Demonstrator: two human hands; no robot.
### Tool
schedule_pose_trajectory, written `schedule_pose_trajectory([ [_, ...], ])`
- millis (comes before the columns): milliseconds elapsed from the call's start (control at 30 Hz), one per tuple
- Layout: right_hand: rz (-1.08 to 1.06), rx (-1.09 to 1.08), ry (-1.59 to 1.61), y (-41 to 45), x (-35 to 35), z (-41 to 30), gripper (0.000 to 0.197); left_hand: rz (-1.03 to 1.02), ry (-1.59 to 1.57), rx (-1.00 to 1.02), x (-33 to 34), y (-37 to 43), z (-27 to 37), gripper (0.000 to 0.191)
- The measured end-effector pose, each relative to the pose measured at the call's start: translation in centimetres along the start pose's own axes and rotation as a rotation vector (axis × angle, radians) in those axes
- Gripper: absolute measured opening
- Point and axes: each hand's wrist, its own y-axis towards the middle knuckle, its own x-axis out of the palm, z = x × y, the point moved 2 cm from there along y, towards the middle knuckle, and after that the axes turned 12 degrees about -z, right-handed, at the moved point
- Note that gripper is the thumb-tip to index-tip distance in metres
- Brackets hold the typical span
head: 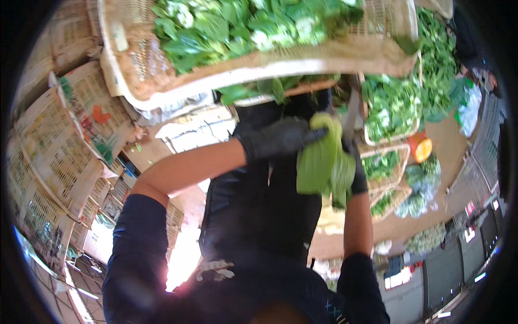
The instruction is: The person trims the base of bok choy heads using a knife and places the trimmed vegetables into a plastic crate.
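My left hand (283, 137), in a black glove, grips a leafy green vegetable (323, 162) by its pale stem end, with the leaves hanging down. Close beside it, my right hand (357, 170), also gloved in black, is closed around what looks like a knife (353, 107); its broad grey blade points away from me, and the handle is hidden. The leaves partly cover the right hand. Beyond both hands stands a large plastic basket (243, 73) holding many leafy greens (226, 28). More greens (259, 89) show below its near rim.
Further baskets of greens (390, 109) stand at the right, near an orange container (421, 148) and a pile of greens (437, 69). Stacked, stained plastic crates (56, 150) fill the left side. Part of another person (489, 81) shows at the upper right edge.
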Motion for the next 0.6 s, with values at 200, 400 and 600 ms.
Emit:
schedule_pose_trajectory([
  [200,0.029,-0.132,-0.843,-2.5,4.8,-0.6,0.04,0.404,0.552,0.433,1.4,0.0,3.5,0.034],
  [400,0.237,-0.397,-0.079,-3.5,-5.4,-12.1,0.043,0.598,0.654,0.677,-9.1,-4.4,4.4,0.027],
  [600,0.093,-0.728,0.106,-9.7,-22.4,-28.1,0.048,0.889,0.99,0.216,-20.6,0.1,3.7,0.046],
])
